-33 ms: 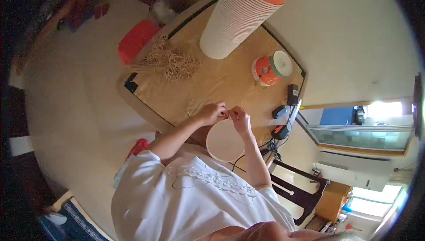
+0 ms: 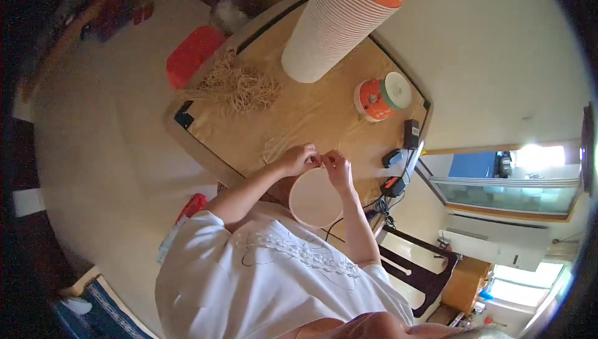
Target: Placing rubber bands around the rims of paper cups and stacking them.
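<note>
My left hand [image 2: 301, 160] and my right hand [image 2: 337, 169] meet at the table's near edge, both closed in a pinch with fingertips almost touching. Directly under the fingertips is the far rim of a round white paper bucket [image 2: 316, 199]. Its open mouth faces up, between my forearms and close to my body. Whatever thin thing sits between my fingers is too small to make out. A faint loop of pale cord [image 2: 269, 151] lies on the table beside my left hand. Farther left spreads a tangled heap of tan cord [image 2: 246, 90].
A tall leaning stack of paper buckets [image 2: 333, 34] stands at the back of the wooden table [image 2: 299, 118]. A short orange stack of buckets [image 2: 372, 97] stands right of it. Black adapters [image 2: 412, 133] and cables [image 2: 381, 207] line the right edge. A red stool [image 2: 194, 56] is beyond the left edge.
</note>
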{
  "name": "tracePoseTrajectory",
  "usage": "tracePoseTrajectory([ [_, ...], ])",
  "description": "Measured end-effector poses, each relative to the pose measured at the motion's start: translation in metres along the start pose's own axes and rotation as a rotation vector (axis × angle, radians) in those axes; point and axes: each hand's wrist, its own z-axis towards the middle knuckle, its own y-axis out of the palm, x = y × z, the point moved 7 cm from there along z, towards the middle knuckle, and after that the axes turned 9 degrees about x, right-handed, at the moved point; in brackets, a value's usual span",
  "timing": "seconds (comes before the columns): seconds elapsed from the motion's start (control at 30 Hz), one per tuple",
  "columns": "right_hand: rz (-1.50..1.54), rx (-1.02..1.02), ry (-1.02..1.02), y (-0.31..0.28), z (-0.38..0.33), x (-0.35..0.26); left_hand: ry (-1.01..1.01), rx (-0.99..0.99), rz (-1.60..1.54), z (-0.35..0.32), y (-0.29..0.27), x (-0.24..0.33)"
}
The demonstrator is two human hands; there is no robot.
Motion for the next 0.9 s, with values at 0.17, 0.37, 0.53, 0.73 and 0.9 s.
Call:
tracePoseTrajectory([
  [0.17,-0.041,0.005,0.055,0.003,-0.005,0.007,-0.458,-0.003,-0.565,-0.012,0.023,-0.026],
  [0.37,-0.035,0.128,0.106,-0.006,-0.011,-0.012,-0.968,0.098,-0.891,-0.032,0.038,-0.039],
  [0.53,-0.152,0.200,-0.079,-0.011,-0.027,-0.029,-1.062,0.145,-1.006,-0.039,0.042,-0.038],
  [0.73,-0.336,0.185,-0.251,-0.017,-0.038,-0.060,-1.028,0.181,-1.016,-0.036,0.038,-0.039],
  [0.9,-0.332,0.151,-0.263,-0.019,-0.037,-0.051,-0.994,0.154,-0.961,-0.033,0.040,-0.042],
])
